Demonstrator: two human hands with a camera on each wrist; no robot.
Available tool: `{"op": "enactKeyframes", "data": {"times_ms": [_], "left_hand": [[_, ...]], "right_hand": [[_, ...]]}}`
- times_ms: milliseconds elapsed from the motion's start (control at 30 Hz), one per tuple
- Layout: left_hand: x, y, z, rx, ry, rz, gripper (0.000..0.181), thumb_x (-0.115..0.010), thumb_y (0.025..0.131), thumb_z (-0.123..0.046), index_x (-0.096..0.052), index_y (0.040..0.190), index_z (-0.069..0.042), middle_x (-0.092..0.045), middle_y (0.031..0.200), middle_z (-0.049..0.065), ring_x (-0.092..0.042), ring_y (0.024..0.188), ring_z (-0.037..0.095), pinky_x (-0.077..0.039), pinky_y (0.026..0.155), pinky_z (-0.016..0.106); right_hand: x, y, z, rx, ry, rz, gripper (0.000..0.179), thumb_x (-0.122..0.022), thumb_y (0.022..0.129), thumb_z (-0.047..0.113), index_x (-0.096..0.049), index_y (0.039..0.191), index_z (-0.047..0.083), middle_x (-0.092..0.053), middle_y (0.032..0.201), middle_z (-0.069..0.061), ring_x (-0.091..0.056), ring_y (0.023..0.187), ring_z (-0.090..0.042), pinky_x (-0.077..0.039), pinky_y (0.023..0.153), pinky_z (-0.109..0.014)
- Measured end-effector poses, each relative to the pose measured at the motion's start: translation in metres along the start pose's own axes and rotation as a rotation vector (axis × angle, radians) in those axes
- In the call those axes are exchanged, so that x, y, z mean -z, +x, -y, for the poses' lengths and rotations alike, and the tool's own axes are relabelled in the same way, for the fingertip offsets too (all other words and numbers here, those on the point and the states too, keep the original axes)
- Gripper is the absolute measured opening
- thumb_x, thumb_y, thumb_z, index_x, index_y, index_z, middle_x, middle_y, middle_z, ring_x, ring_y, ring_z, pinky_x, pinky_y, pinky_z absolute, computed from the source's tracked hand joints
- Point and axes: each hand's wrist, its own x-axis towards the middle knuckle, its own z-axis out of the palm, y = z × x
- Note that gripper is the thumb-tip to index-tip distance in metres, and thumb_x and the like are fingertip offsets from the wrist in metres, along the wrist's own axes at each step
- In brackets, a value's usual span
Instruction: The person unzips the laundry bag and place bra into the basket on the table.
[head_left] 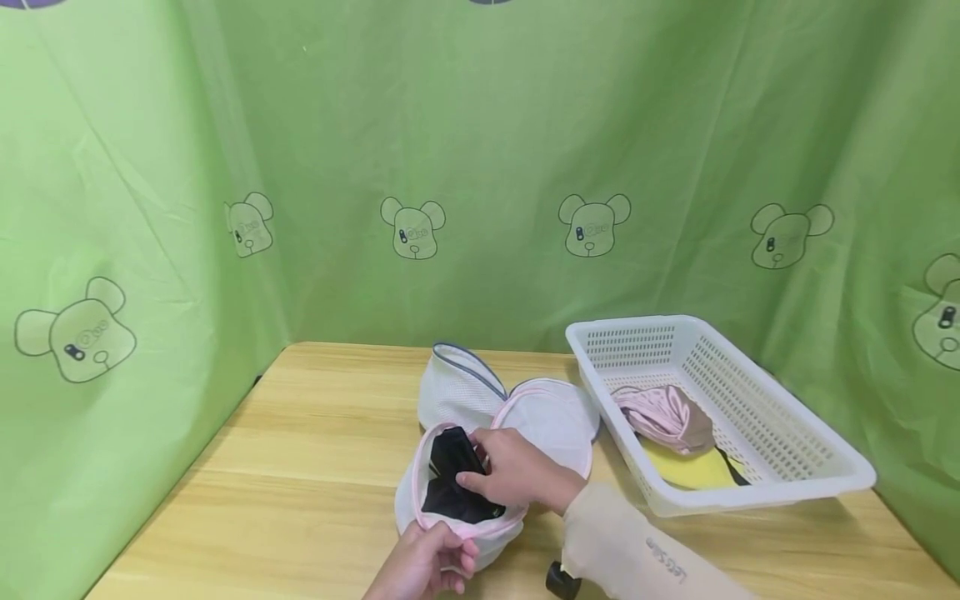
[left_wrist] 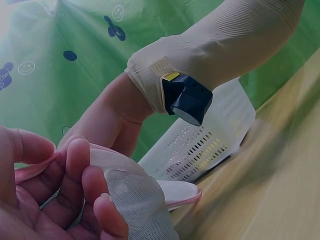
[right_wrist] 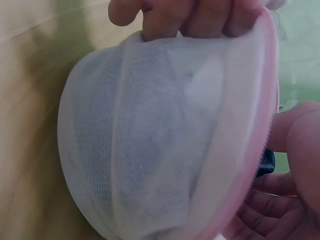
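A white mesh laundry bag (head_left: 491, 546) with a pink zip edge stands open on the table, its round lid (head_left: 555, 429) folded back to the right. My left hand (head_left: 427, 560) pinches the near rim between thumb and fingers; the right wrist view shows the bag's mesh wall (right_wrist: 140, 135) below its fingers. Inside the bag lies a folded black garment (head_left: 453, 475), its exact kind unclear. Reaching into the mouth, my right hand (head_left: 517, 468) grips the garment's right side with thumb and fingers. Its fingertips are partly hidden by the cloth.
Behind stands another white mesh bag (head_left: 457, 396) with a blue-grey edge. A white plastic basket (head_left: 780, 492) at the right holds a pink satin item (head_left: 667, 417) and a yellow item (head_left: 686, 468) with a black strap. Green curtain (head_left: 495, 283) surrounds the wooden table (head_left: 300, 500).
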Motion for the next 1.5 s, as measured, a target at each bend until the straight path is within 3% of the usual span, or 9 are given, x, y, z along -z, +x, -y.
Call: {"op": "enactKeyframes", "data": {"times_ms": [267, 400, 533, 667, 767, 933, 1033, 1233, 1500], "left_hand": [[0.002, 0.001, 0.002, 0.008, -0.002, -0.015, 0.018, -0.043, 0.087, -0.002, -0.059, 0.091, -0.01, -0.061, 0.077, -0.005, -0.056, 0.066, 0.006, -0.048, 0.059, 0.021], [0.002, 0.001, 0.002, 0.016, 0.026, -0.031, 0.018, -0.044, 0.088, -0.004, -0.061, 0.085, -0.01, -0.06, 0.073, -0.005, -0.055, 0.064, 0.006, -0.046, 0.057, 0.02], [0.002, 0.001, 0.002, 0.029, 0.081, -0.087, 0.019, -0.051, 0.093, -0.013, -0.061, 0.077, -0.01, -0.058, 0.068, -0.003, -0.053, 0.058, 0.006, -0.043, 0.052, 0.019], [0.006, 0.0, 0.002, 0.022, 0.108, -0.185, 0.032, -0.053, 0.099, -0.028, -0.056, 0.072, -0.011, -0.053, 0.063, -0.004, -0.049, 0.052, 0.005, -0.041, 0.047, 0.017], [0.008, 0.0, 0.0, -0.005, 0.072, -0.299, 0.039, -0.051, 0.1, -0.036, -0.053, 0.07, -0.012, -0.05, 0.06, -0.005, -0.047, 0.049, 0.004, -0.04, 0.044, 0.016], [0.009, 0.0, -0.001, -0.071, -0.035, -0.481, 0.034, -0.053, 0.1, -0.034, -0.051, 0.073, -0.013, -0.047, 0.065, -0.005, -0.045, 0.051, 0.004, -0.038, 0.044, 0.016], [0.009, 0.001, -0.001, -0.096, -0.07, -0.535, 0.029, -0.055, 0.099, -0.03, -0.05, 0.075, -0.014, -0.047, 0.068, -0.004, -0.045, 0.052, 0.004, -0.036, 0.045, 0.016], [0.01, 0.003, 0.0, -0.104, -0.098, -0.566, 0.028, -0.057, 0.098, -0.023, -0.048, 0.073, -0.014, -0.048, 0.066, -0.004, -0.045, 0.05, 0.005, -0.035, 0.043, 0.017], [0.01, 0.002, 0.001, -0.09, -0.091, -0.568, 0.027, -0.058, 0.097, -0.025, -0.048, 0.075, -0.015, -0.048, 0.066, -0.004, -0.046, 0.052, 0.004, -0.036, 0.045, 0.016]], "right_hand": [[-0.009, 0.003, 0.009, 0.077, -0.055, 0.031, 0.035, -0.08, 0.077, 0.026, -0.062, 0.099, 0.005, -0.06, 0.083, 0.005, -0.054, 0.077, -0.008, -0.05, 0.073, -0.028], [-0.017, 0.002, 0.01, 0.124, -0.089, 0.057, 0.039, -0.084, 0.074, 0.027, -0.059, 0.099, 0.009, -0.059, 0.086, 0.007, -0.055, 0.081, -0.008, -0.05, 0.079, -0.027], [-0.023, -0.001, 0.008, 0.15, -0.128, 0.086, 0.045, -0.084, 0.071, 0.022, -0.056, 0.104, 0.009, -0.06, 0.09, 0.004, -0.056, 0.084, -0.01, -0.05, 0.083, -0.028], [-0.029, -0.003, 0.007, 0.153, -0.153, 0.107, 0.048, -0.081, 0.073, 0.02, -0.053, 0.109, 0.007, -0.061, 0.091, 0.0, -0.058, 0.084, -0.01, -0.051, 0.083, -0.029], [-0.032, -0.004, 0.008, 0.15, -0.158, 0.131, 0.046, -0.079, 0.077, 0.022, -0.051, 0.111, 0.007, -0.061, 0.087, 0.001, -0.057, 0.081, -0.009, -0.051, 0.079, -0.028], [-0.034, -0.004, 0.012, 0.14, -0.17, 0.173, 0.04, -0.077, 0.079, 0.021, -0.05, 0.106, 0.009, -0.056, 0.078, 0.004, -0.054, 0.071, -0.007, -0.05, 0.071, -0.024], [-0.036, -0.004, 0.013, 0.134, -0.198, 0.191, 0.041, -0.076, 0.078, 0.02, -0.05, 0.107, 0.006, -0.054, 0.076, 0.004, -0.053, 0.067, -0.007, -0.05, 0.068, -0.022], [-0.04, -0.004, 0.014, 0.073, -0.235, 0.198, 0.053, -0.077, 0.076, 0.027, -0.051, 0.114, 0.002, -0.056, 0.079, 0.001, -0.054, 0.07, -0.008, -0.05, 0.069, -0.024], [-0.037, -0.002, 0.005, 0.066, -0.166, 0.156, 0.044, -0.082, 0.074, 0.024, -0.053, 0.105, 0.013, -0.058, 0.083, 0.004, -0.052, 0.072, -0.006, -0.049, 0.069, -0.024]]}}
